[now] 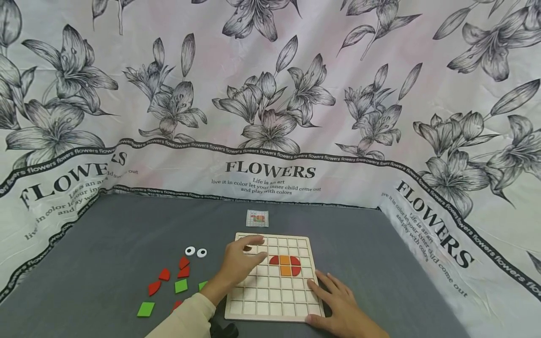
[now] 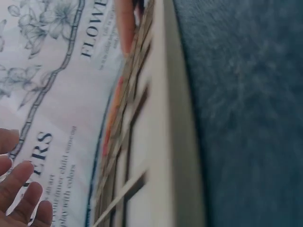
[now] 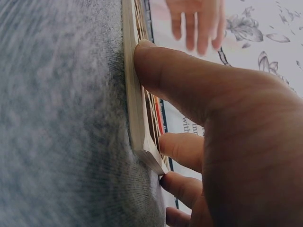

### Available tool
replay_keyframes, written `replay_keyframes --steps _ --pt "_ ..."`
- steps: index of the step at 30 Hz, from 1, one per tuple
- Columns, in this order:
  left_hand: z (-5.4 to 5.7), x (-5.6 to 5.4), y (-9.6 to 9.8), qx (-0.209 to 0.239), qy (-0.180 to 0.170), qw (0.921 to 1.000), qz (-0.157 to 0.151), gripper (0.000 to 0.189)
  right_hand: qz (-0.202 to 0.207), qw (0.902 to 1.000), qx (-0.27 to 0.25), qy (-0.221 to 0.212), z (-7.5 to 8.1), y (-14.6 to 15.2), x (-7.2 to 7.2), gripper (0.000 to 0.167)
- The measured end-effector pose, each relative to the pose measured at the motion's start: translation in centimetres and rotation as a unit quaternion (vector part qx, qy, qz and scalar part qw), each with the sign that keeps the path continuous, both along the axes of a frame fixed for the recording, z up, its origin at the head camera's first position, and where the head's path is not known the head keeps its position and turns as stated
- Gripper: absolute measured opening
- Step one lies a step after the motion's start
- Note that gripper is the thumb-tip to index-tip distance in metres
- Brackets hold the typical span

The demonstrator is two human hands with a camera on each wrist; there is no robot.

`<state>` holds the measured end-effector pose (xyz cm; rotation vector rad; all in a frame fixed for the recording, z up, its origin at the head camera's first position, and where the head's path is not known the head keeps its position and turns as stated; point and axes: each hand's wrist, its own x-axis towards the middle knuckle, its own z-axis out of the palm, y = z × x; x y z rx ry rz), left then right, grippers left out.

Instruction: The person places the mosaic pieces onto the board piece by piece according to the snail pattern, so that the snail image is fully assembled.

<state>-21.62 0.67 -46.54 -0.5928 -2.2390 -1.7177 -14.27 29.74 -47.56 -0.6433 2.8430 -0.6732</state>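
Note:
A wooden grid board lies on the grey table. Several quarter-round red pieces and orange square pieces sit in its middle cells. Over the upper left of the board hovers my left hand, thumb and fingers apart with nothing pinched between the tips. A small dark reddish patch shows between them; I cannot tell what it is. My right hand rests at the lower right corner. Its thumb touches the front edge while its fingers lie along the right edge.
Left of the board lie loose red pieces, green squares and two white eye pieces. Behind the board is a small picture card. A flower-printed curtain encloses the table at the back and sides.

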Motion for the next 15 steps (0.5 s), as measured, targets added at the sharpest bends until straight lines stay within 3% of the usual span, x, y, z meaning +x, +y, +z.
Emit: replay_keyframes --steps 4,8,15 --pt "1.1 1.0 -1.6 0.002 0.033 0.9994 0.014 0.037 -0.004 0.9999 0.000 -0.010 -0.1 -0.1 0.0 0.080" --pt "1.9 2.1 -3.5 0.000 0.046 0.9981 0.040 0.038 -0.002 1.0000 -0.004 0.007 -0.1 -0.2 0.1 0.079" --pt "2.5 3.6 -6.7 -0.038 0.084 0.9913 0.094 0.042 0.003 0.9992 0.004 0.041 -0.2 -0.1 0.4 0.080"
